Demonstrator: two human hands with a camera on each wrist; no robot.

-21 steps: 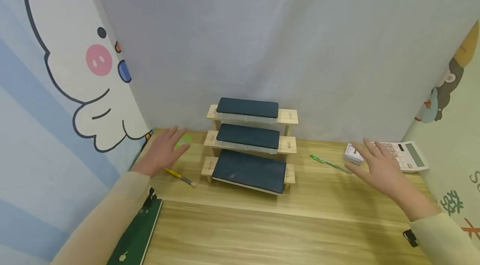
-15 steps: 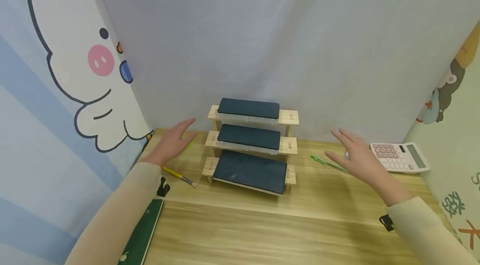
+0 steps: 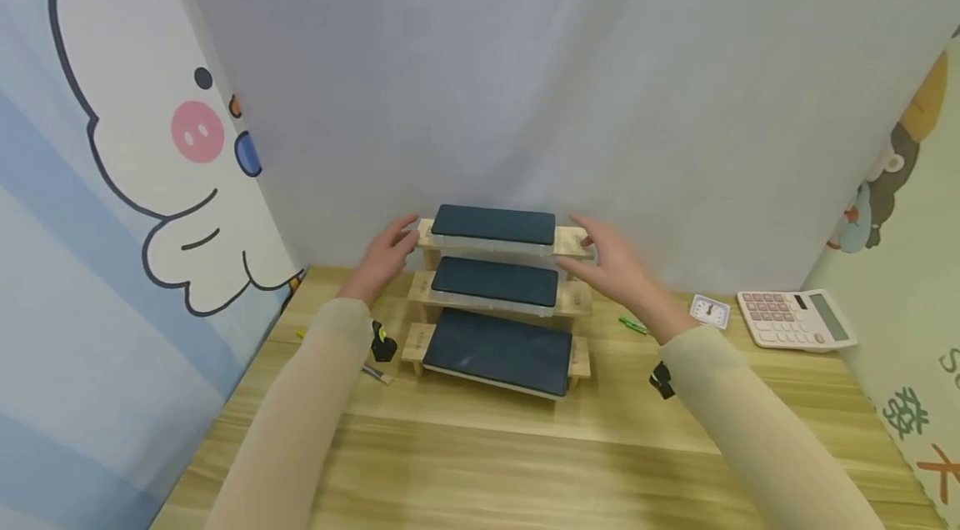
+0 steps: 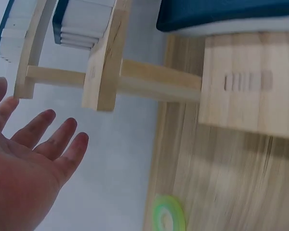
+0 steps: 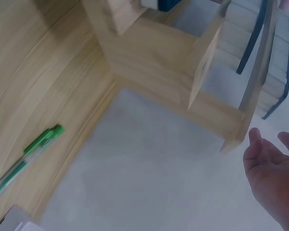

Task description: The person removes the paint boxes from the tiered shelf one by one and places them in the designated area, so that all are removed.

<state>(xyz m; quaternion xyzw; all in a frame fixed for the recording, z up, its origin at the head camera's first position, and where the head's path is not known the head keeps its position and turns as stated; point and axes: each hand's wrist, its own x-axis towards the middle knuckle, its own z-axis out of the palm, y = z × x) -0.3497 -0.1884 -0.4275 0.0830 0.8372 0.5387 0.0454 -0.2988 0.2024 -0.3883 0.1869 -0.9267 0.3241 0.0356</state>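
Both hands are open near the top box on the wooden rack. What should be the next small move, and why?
Probably bring both hands inward to grip the ends of the top box: the left hand and right hand flank it, open, not yet holding it.

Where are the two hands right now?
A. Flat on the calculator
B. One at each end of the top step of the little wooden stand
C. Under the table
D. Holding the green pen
B. The left hand is by the left end and the right hand by the right end of the top tier of the wooden stand, both with fingers spread; the calculator and green pen lie off to the right.
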